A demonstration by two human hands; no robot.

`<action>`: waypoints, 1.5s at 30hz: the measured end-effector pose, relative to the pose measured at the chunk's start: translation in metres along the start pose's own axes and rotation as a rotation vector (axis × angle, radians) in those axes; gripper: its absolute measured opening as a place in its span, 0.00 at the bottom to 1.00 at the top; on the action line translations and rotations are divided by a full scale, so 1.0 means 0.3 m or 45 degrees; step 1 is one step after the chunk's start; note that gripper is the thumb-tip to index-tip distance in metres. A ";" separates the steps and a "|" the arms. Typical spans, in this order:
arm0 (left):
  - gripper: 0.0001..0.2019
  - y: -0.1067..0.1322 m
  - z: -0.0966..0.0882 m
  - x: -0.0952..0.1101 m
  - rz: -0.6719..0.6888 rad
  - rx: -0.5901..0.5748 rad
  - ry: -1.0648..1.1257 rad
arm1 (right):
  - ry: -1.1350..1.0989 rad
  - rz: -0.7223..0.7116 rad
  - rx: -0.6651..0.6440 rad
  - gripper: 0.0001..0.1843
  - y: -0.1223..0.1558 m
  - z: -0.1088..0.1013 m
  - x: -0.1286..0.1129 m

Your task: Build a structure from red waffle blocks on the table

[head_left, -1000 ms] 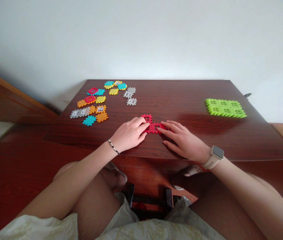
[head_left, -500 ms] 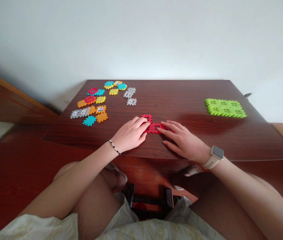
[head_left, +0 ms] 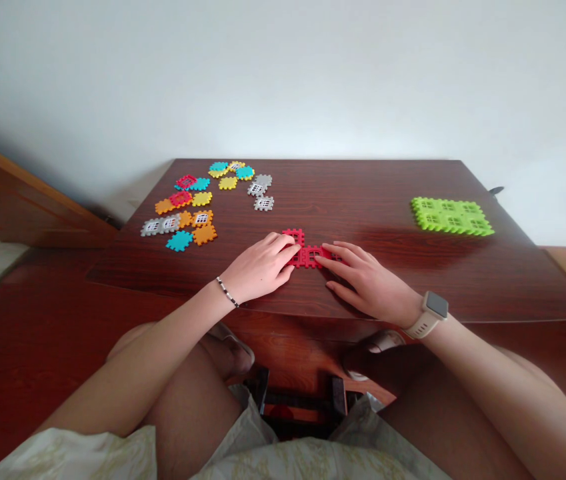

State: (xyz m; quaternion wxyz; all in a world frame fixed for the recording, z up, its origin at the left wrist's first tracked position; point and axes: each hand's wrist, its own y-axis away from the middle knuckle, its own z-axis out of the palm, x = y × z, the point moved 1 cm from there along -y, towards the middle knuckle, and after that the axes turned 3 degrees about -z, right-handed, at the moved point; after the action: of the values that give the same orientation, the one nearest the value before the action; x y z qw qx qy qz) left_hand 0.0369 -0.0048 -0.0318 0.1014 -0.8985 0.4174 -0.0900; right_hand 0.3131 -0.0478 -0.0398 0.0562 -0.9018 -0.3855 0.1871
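Note:
Several red interlocking waffle blocks [head_left: 309, 256] lie joined flat on the dark wood table [head_left: 363, 187], between my two hands. My left hand [head_left: 260, 268] rests its fingertips on the left side of the red blocks. My right hand [head_left: 367, 283] presses its fingertips on their right side and hides the right end. The upper red block [head_left: 293, 236] shows a window pattern just above my left fingers.
A loose group of orange, teal, yellow, grey and red waffle blocks [head_left: 195, 207] lies at the table's far left. A joined lime-green panel of blocks [head_left: 451, 217] sits at the right. The table's near edge runs just below my wrists, above my knees.

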 end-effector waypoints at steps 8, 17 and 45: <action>0.18 0.002 0.006 -0.014 -0.032 0.010 0.085 | 0.013 0.001 -0.009 0.28 0.000 -0.004 -0.001; 0.19 0.008 0.032 -0.059 -0.106 -0.044 0.215 | 0.007 0.001 0.002 0.29 0.002 -0.005 -0.001; 0.35 0.010 0.040 -0.081 -0.141 -0.076 0.249 | 0.049 -0.005 -0.027 0.28 0.001 -0.004 -0.002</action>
State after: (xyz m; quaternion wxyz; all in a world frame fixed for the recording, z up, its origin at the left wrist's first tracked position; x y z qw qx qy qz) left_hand 0.0223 0.0132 -0.0459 0.0283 -0.9097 0.3775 -0.1703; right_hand 0.3134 -0.0483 -0.0385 0.0545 -0.9050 -0.3880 0.1656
